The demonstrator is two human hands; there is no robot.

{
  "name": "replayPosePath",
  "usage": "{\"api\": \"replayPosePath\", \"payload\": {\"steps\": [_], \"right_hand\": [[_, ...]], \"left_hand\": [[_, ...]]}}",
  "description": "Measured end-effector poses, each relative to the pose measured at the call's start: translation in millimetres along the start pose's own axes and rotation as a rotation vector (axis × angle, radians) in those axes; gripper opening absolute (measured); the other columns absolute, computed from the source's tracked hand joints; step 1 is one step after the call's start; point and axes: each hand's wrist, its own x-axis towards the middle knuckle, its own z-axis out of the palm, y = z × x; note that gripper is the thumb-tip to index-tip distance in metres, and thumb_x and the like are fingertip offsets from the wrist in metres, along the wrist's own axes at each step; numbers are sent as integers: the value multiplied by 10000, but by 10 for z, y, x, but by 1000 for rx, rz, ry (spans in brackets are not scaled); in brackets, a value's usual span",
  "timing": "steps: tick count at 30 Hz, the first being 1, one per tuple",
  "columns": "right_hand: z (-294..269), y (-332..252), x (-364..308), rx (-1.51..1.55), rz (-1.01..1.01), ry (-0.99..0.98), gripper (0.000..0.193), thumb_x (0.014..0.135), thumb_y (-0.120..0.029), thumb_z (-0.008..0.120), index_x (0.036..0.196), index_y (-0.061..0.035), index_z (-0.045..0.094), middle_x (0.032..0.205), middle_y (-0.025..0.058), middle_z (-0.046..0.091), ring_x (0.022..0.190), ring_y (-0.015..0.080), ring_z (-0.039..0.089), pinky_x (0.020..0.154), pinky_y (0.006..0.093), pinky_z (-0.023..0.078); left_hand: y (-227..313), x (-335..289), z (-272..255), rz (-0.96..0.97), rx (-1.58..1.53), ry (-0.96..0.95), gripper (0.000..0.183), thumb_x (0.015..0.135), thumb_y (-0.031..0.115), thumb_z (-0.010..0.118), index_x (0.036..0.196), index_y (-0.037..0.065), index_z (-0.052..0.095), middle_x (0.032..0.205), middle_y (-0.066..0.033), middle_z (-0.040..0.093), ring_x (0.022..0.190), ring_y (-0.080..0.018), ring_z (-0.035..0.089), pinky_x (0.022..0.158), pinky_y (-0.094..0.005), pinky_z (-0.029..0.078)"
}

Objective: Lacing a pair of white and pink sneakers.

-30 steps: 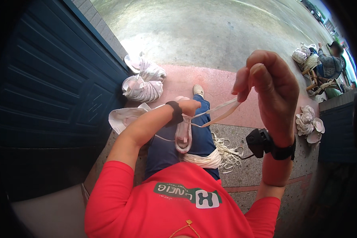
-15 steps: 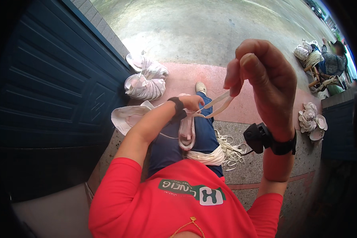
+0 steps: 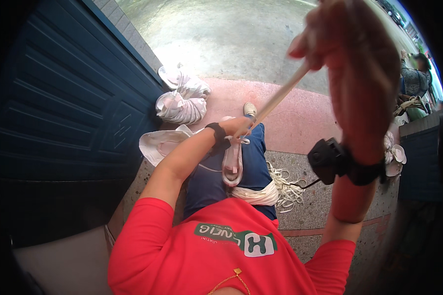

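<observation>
Pulling with our right hand, raised high and blurred, we have its fingers closed on a pale strip running taut down to our left hand, which pinches the strip's lower end above a loop hanging over our knee. Judging by that, we should keep tension even and anchor the lower pinch firmly.
</observation>
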Motion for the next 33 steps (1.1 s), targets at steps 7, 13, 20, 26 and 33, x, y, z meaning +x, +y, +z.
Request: {"api": "replayPosePath", "payload": {"steps": [7, 13, 20, 26, 33], "right_hand": [[-204, -291, 358, -101, -85, 104, 283, 1092, -257, 568, 1189, 1, 631, 770, 80, 649, 614, 130, 613, 637, 296, 568], [-375, -397, 460, -178, -112, 153, 284, 1092, -268, 565, 1174, -3, 628, 747, 63, 632, 598, 121, 605, 636, 299, 578], [-332, -292, 363, -207, -84, 168, 287, 1094, -281, 560, 1157, -9, 625, 720, 42, 612, 579, 111, 595, 636, 302, 589], [-389, -282, 261, -231, -65, 214, 290, 1094, -291, 557, 1142, -13, 623, 696, 25, 595, 563, 103, 587, 635, 305, 599], [-241, -116, 143, -206, 11, 225, 288, 1097, -296, 548, 1124, -19, 621, 674, 13, 580, 546, 97, 582, 631, 306, 611]], "left_hand": [[-425, -13, 159, -58, -478, 236, 274, 887, 83, 651, 1130, -2, 743, 891, -107, 762, 745, -179, 682, 722, -319, 558], [-539, -607, -88, -113, -98, 425, 305, 875, 123, 694, 1128, -44, 727, 922, -133, 752, 852, -197, 710, 779, -329, 560], [-221, -529, 266, 60, 140, 456, 225, 824, 73, 664, 1034, 20, 723, 892, -201, 726, 884, -350, 729, 793, -458, 560], [46, -369, 530, 22, 497, 307, 125, 848, 76, 689, 956, 23, 653, 947, -238, 723, 947, -411, 713, 812, -502, 556], [-88, -150, 331, -64, 222, 273, 269, 773, 54, 683, 1033, -6, 726, 983, -247, 738, 978, -391, 722, 860, -437, 568]]}}
